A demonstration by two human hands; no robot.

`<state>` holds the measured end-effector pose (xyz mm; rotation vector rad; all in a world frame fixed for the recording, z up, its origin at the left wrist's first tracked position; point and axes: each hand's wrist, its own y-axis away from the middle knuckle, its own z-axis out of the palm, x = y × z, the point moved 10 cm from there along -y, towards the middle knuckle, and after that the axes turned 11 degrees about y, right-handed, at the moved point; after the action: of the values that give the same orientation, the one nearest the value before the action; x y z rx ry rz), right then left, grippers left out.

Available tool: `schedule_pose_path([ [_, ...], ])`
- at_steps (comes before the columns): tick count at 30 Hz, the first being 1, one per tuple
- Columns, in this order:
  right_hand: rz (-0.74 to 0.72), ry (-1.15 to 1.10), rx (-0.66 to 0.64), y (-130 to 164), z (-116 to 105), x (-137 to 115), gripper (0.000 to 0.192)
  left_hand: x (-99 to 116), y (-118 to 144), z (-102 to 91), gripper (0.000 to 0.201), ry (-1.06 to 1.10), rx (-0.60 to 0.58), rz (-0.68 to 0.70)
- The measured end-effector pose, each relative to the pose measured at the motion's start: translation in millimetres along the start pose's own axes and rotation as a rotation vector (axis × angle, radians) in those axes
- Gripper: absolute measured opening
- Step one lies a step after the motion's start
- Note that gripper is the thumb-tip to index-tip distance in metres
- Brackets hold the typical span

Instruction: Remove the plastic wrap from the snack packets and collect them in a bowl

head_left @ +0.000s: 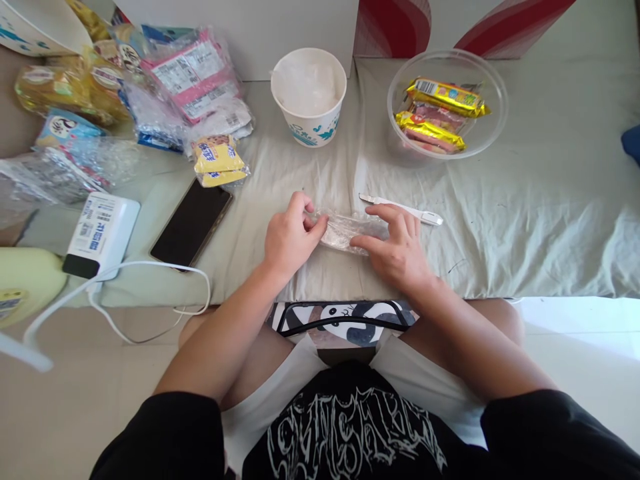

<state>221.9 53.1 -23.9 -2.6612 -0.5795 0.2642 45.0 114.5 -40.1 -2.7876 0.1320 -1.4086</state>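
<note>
We pinched one clear wrapper (350,230) with left hand (290,237) fingers (316,227); right hand (400,250) fingers pressed it flat, one knife (403,209) beside

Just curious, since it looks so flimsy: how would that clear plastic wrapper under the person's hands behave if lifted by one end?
The clear wrapper looks thin and crinkled, so it would probably droop. It seems light, and the left hand and right hand both rest on it. Its glossy film may be slippery.
</note>
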Motion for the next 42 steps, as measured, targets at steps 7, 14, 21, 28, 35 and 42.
schedule_pose_path([
  [7,0.117,-0.004,-0.180,1,14,9,0.054,6,1,3.3,0.011,-0.091,-0.024,0.104],
  [14,0.104,-0.013,-0.183,1,11,7,0.045,15,9,7.9,0.031,-0.183,-0.021,0.224],
  [21,0.169,-0.204,-0.112,0,6,18,0.027,22,12,21.0,0.038,0.058,-0.193,0.309],
  [28,0.295,-0.624,-0.272,-3,15,20,0.025,35,24,22.5,0.049,0.643,-0.267,0.332],
  [35,0.541,-0.834,-0.289,4,21,30,0.021,21,29,59.9,0.028,0.692,-0.570,-0.116],
  [42,0.527,-1.021,-0.340,3,29,22,0.024,11,24,53.7,0.032,0.769,-0.483,-0.198],
])
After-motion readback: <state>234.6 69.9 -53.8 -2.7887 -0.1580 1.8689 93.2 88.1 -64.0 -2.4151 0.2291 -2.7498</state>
